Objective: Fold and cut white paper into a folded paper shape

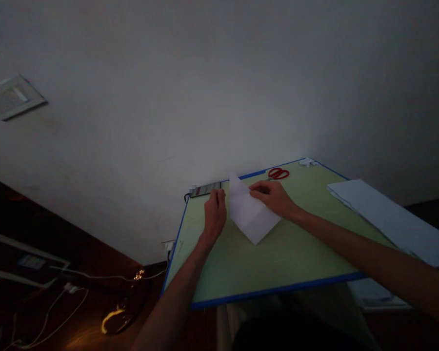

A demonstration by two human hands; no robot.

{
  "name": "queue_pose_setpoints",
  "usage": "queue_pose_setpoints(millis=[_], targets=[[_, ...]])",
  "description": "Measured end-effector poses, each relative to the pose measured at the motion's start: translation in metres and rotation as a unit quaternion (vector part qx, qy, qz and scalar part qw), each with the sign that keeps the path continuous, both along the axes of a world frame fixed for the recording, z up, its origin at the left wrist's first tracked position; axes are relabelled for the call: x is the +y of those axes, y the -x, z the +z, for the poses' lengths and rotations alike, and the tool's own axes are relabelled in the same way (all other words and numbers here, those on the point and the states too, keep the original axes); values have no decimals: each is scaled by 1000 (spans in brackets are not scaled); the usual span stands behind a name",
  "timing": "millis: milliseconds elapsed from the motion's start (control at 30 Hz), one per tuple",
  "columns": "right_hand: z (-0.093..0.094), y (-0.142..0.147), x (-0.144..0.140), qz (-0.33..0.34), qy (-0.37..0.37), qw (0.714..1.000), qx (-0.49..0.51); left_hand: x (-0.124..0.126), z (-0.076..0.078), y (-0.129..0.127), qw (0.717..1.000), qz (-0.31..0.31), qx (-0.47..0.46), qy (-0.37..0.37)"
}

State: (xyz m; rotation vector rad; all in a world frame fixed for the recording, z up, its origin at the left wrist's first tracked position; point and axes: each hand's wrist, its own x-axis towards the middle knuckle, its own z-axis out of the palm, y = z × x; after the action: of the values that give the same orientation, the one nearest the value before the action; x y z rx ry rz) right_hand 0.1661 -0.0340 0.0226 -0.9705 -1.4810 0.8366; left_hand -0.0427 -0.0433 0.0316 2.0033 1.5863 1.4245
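A white sheet of paper (pixel 251 217), folded into a pointed shape, lies on the pale green board (pixel 278 258) with blue edging. My left hand (pixel 215 214) rests at the paper's left edge, fingers curled against it. My right hand (pixel 272 196) presses down on the paper's upper right part, fingertips on the fold. One corner of the paper stands up between the two hands.
Red-handled scissors (pixel 278 173) lie at the board's far edge. A stack of white sheets (pixel 391 219) sits on the right. A phone (pixel 205 189) lies at the far left corner by the wall. Small paper scraps (pixel 308 162) sit at the far corner. Cables (pixel 69 292) trail on the dark floor at left.
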Motion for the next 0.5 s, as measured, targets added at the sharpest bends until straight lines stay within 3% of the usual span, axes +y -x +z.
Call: queue_pose_setpoints(millis=[500], targets=[[-8,14,-7,52,-1,999,-8,2,-7,-5,999,40,4,-36]])
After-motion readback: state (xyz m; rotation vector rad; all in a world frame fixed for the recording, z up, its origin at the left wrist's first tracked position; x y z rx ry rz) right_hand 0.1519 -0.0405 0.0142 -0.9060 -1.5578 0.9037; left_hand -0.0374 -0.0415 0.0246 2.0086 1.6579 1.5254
